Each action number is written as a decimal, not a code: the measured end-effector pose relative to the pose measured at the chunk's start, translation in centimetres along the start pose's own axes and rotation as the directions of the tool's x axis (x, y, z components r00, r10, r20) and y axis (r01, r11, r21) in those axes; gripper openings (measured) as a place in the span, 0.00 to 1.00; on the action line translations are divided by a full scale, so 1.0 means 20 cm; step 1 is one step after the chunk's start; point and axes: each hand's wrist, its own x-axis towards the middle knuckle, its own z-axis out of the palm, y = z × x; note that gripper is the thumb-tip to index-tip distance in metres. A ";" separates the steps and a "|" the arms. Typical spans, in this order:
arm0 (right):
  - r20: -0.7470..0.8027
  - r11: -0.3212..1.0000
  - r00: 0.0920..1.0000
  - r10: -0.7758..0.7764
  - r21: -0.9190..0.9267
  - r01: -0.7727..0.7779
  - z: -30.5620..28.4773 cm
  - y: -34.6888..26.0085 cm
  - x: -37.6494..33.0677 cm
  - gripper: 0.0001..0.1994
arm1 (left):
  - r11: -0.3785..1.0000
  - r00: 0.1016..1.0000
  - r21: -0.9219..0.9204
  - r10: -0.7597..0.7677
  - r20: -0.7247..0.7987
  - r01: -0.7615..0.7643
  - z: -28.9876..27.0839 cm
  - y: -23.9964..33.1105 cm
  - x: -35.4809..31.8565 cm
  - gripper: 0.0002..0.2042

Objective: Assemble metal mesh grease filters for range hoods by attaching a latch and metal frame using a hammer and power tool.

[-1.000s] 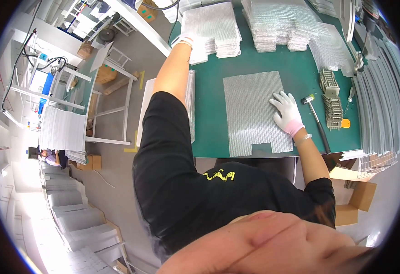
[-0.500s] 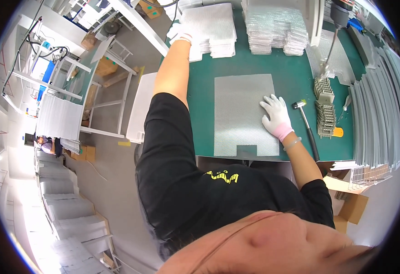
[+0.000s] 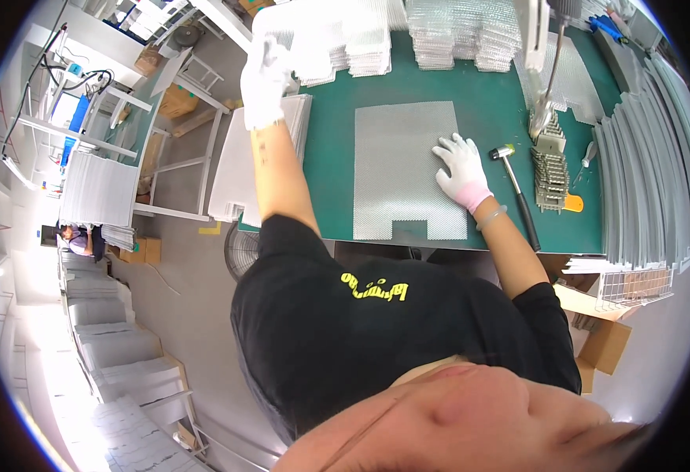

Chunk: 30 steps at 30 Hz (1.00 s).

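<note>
My right hand (image 3: 463, 171), in a white glove with a pink cuff, lies on the right edge of a grey mesh sheet (image 3: 404, 173). Its fingers are spread, and the sheet lies flat with a notch in its near edge. At the far left my left hand (image 3: 265, 88), also gloved, is raised beside a stack of pale mesh sheets (image 3: 368, 59). Its fingers look closed on a mesh sheet (image 3: 286, 20) whose outline is washed out by glare. To the right of my right hand is a mallet (image 3: 521, 197) with a black handle.
White panels (image 3: 239, 169) are stacked at the table's left edge. Another mesh stack (image 3: 455, 39) stands at the back. On the right are a row of grey metal fins (image 3: 551, 177), a screwdriver (image 3: 590, 153), a hanging power driver (image 3: 553, 71) and upright grey panels (image 3: 648, 173).
My left hand has drawn away from the far mesh stack, leftward and upward. My right hand still rests on the flat sheet. The whole view has shifted slightly.
</note>
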 end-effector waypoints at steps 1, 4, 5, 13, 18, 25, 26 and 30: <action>-0.007 0.999 1.000 -0.016 -0.030 0.016 -0.03 0.01 0.00 0.23 | 0.928 0.986 -0.339 -0.165 -0.008 0.152 0.06 0.08 -0.19 0.16; -0.272 0.884 0.960 0.062 0.461 0.073 -0.05 0.07 -0.07 0.26 | 0.870 0.973 -0.465 -0.062 0.224 0.162 0.01 0.16 -0.76 0.25; -0.098 0.433 0.961 0.258 0.901 -0.025 -0.11 0.01 -0.06 0.29 | 0.901 0.972 -0.408 -0.058 0.226 0.149 -0.03 0.11 -0.92 0.27; -0.012 0.688 0.915 0.403 0.664 -0.294 -0.38 -0.37 -0.32 0.42 | 0.753 0.978 0.626 -0.190 -0.088 0.203 -0.03 -0.09 -1.66 0.30; -0.059 0.815 0.898 0.435 0.449 -0.366 -0.25 -0.30 -0.32 0.40 | 0.600 0.979 0.785 -0.200 -0.039 0.154 -0.03 -0.19 -1.66 0.31; 0.057 0.808 0.871 0.489 0.347 -0.476 -0.22 -0.24 -0.31 0.41 | 0.420 0.976 0.905 -0.216 0.035 0.060 -0.03 -0.21 -1.64 0.32; 0.060 0.807 0.869 0.490 0.345 -0.479 -0.21 -0.24 -0.31 0.41 | 0.421 0.975 0.905 -0.219 0.034 0.063 -0.03 -0.21 -1.64 0.32; 0.056 0.838 0.869 0.492 0.241 -0.490 -0.18 -0.24 -0.32 0.39 | 0.323 0.980 0.946 -0.174 0.099 -0.038 -0.04 -0.25 -1.65 0.32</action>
